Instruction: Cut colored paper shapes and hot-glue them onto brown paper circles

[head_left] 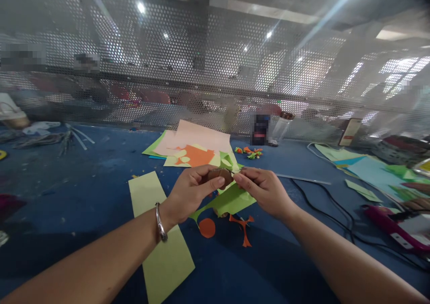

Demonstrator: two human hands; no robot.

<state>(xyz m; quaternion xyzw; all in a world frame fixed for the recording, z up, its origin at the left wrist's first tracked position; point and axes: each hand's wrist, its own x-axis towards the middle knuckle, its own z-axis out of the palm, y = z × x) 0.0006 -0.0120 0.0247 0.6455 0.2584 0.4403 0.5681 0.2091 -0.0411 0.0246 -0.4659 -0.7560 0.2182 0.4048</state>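
My left hand (193,188) is closed, with thumb and fingers on a small brown disc (224,177) that looks like cardboard. Right beside the disc's edge, my right hand (264,188) is pinched shut; what lies between its fingertips is too small to make out. A cut green paper (231,201) spreads under both hands. Nearer to me lie an orange paper circle (207,228) and a branching orange paper scrap (245,230). One long pale yellow sheet (168,254) runs beneath my left forearm.
Behind my hands are pink paper (204,137) and an orange offcut (198,155). Small crumpled orange and green scraps (250,152) lie farther back. Black cables (336,201) run right to a magenta power strip (396,230). A perforated metal screen (188,71) borders the blue table (110,154).
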